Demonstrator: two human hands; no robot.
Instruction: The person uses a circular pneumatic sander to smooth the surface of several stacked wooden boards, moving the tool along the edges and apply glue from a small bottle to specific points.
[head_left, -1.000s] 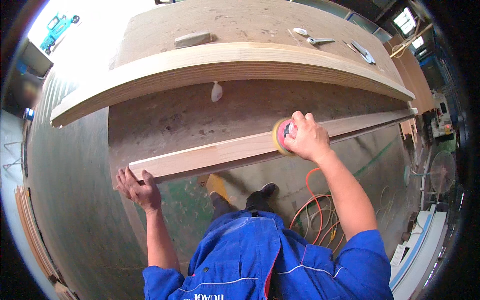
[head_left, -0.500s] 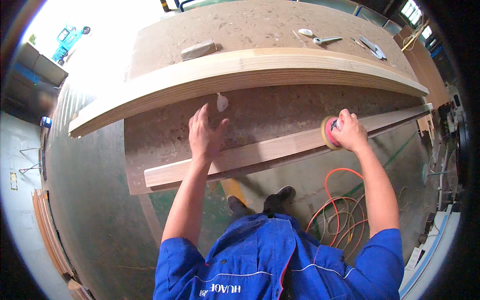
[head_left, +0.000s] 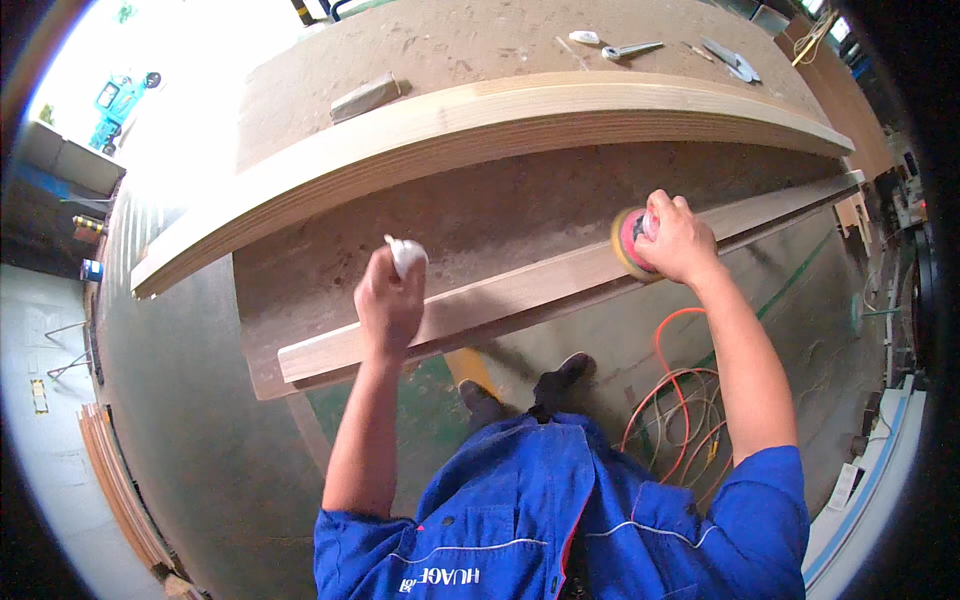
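Observation:
My left hand (head_left: 386, 305) is closed round a small white squeeze bottle (head_left: 409, 257) with a thin tip, held over the near edge of the table. Its wide end shows above my fingers. In my right hand (head_left: 686, 242) is a round orbital sander (head_left: 629, 243) with a pink body and yellowish pad. The sander is tilted on its edge at a long pale wooden board (head_left: 530, 285). Whether the pad touches the wood I cannot tell. That board lies slantwise along the table's near edge, between my two hands and beyond them.
Long stacked timbers (head_left: 480, 118) cross the brown table (head_left: 470, 205) behind the board. Farther back lie a grey block (head_left: 366, 98), a wrench (head_left: 634, 49), a white oval item (head_left: 584, 37) and a grey tool (head_left: 732, 60). An orange hose (head_left: 661, 350) coils on the floor.
My left hand, open and bare before, has taken up the white bottle from the table. My right hand stays on the sander at nearly the same part of the board. The whole view has shifted slightly.

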